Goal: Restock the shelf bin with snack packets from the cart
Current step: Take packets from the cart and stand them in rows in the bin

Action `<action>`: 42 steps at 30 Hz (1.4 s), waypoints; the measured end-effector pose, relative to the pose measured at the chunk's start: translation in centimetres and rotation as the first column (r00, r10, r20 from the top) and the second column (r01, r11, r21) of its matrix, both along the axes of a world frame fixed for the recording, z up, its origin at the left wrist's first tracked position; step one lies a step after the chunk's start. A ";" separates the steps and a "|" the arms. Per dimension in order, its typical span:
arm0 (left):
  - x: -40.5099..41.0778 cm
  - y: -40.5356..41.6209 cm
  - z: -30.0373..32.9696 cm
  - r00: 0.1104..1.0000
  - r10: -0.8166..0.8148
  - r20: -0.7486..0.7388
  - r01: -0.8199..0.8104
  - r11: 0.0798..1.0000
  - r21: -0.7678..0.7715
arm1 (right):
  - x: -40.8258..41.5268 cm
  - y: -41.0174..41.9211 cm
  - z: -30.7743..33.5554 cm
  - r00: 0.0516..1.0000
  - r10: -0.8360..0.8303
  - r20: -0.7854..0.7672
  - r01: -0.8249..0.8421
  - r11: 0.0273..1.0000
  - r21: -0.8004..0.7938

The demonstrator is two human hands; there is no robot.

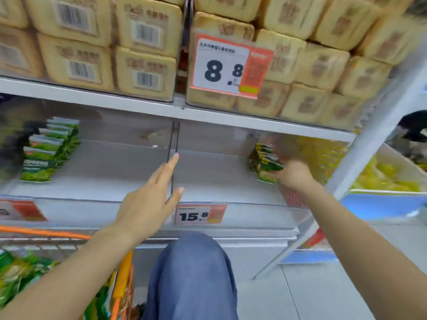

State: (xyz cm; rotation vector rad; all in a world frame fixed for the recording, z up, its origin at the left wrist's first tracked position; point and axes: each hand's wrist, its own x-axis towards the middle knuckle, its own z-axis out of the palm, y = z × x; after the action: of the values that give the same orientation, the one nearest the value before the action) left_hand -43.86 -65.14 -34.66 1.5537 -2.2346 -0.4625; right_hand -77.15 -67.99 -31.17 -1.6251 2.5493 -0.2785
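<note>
From the head camera, the clear divider (173, 155) splitting the lower shelf served as the reference. The left hand (147, 204) was held with fingers straight and together, thumb spread apart, its fingertips touching or just short of the divider's front edge; it carried nothing. Right of the divider lay the shelf bin (215, 179), its grey floor mostly bare. At the bin's far right side stood a short row of green snack packets (265, 161), upright and leaning slightly. The right hand (293, 175) was against the front packet of that row, fingers curled onto it; motion blur hid exactly how the fingers gripped.

Left of the divider, in the neighbouring compartment, another row of green packets (47, 150) stood well apart from it. Below the divider, on the shelf's front rail, a price tag (199, 214) read 15.8. Above it, a larger price sign (227, 66) read 8.8, hanging before stacked tan bread packs (145, 26).

Below and left of the divider, the orange-railed cart (57, 244) held more green packets (16, 277). A blue-clad knee (191, 273) rose under the tag.
</note>
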 end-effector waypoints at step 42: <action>15.4 7.7 1.8 0.689 0.155 -0.708 0.099 0.948 0.304 | 28.5 9.1 -2.3 0.429 0.741 0.517 -0.556 0.668 -0.495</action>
State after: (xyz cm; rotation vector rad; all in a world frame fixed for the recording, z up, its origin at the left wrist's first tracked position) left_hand -28.43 -57.43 -32.88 1.2103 -1.5437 -1.2454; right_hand -48.63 -58.89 -33.48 -1.9572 1.2153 -0.9395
